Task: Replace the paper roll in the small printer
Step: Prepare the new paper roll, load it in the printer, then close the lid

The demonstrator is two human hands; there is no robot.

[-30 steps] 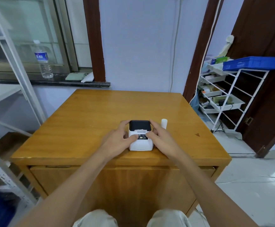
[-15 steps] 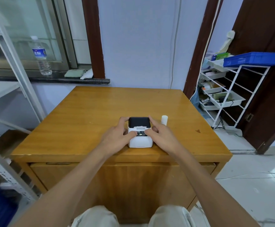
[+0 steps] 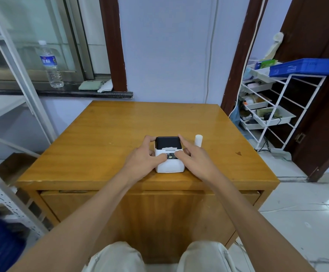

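A small white printer (image 3: 169, 165) with a black lid sits near the front edge of the wooden table (image 3: 104, 138). Its lid is down and a strip of paper shows at the slot. My left hand (image 3: 143, 159) grips the printer's left side, thumb on the front panel. My right hand (image 3: 195, 160) holds the right side, its thumb on the panel and its index finger along the lid. A white paper roll (image 3: 198, 140) stands upright just right of the printer, behind my right hand.
A water bottle (image 3: 50, 64) and cloths rest on the window sill at the back left. A white wire rack (image 3: 273, 107) with trays and a blue basket (image 3: 305, 66) stands to the right. Metal shelving (image 3: 12, 79) rises on the left.
Both hands stay on the printer. My thumbs have drawn a little closer together on the front panel. The camera has shifted slightly.
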